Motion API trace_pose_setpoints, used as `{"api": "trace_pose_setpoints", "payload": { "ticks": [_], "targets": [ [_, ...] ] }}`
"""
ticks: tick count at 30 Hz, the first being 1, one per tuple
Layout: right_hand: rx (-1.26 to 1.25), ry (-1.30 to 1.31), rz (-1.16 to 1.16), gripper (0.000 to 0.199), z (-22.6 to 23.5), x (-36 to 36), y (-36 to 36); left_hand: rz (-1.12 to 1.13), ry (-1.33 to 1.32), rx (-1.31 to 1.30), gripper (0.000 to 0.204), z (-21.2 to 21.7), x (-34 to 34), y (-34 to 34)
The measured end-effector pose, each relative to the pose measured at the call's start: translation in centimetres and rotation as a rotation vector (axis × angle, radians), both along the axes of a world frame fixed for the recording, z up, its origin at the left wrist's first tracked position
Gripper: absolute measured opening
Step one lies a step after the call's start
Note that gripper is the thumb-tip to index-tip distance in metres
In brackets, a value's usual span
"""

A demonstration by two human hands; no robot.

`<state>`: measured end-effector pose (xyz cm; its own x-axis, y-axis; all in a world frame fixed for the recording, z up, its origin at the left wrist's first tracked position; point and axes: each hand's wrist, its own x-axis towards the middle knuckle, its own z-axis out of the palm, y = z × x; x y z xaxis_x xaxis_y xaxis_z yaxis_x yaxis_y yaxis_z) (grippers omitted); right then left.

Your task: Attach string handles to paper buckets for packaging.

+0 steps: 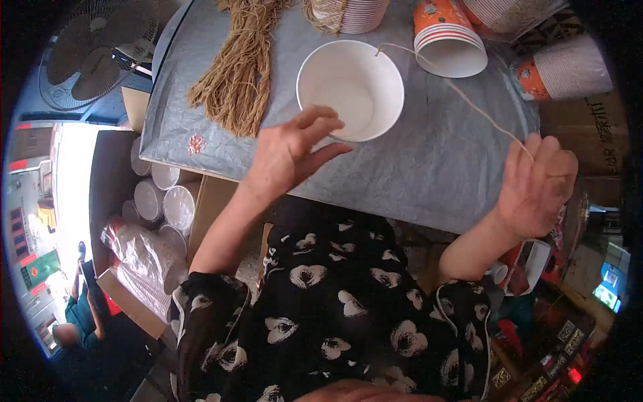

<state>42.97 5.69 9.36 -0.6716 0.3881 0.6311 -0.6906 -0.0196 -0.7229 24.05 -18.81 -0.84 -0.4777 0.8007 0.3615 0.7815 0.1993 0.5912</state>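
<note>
A white paper cup [350, 88] stands upright on the grey table [415, 167], seen from above. My left hand [289, 153] rests at its near rim, fingers touching the cup's edge. A thin tan string [462, 94] runs from the cup's far rim rightward to my right hand [536, 184], which pinches its end, pulled taut. A bundle of tan twine strands [238, 74] lies on the table to the left of the cup.
Stacks of orange-and-white paper cups [447, 37] and more lying cups [566, 70] sit at the far right. Another ribbed stack [355, 13] is at the back. Bagged cup stacks [151, 258] fill boxes at my left; a fan [97, 57] stands far left.
</note>
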Motion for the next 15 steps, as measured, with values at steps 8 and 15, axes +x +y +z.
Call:
{"api": "trace_pose_setpoints", "payload": {
  "ticks": [8, 15],
  "targets": [
    [0.557, -0.617, -0.139, 0.009, -4.7, -7.4, -4.0, -0.096, -0.021, -0.084, 0.017, -0.5, -1.4, -1.7],
    [0.828, -0.831, 0.07, 0.006, -7.0, -7.9, -5.7, 0.001, -0.117, -0.048, 0.018, -2.1, 2.6, -3.7]
  ]
}}
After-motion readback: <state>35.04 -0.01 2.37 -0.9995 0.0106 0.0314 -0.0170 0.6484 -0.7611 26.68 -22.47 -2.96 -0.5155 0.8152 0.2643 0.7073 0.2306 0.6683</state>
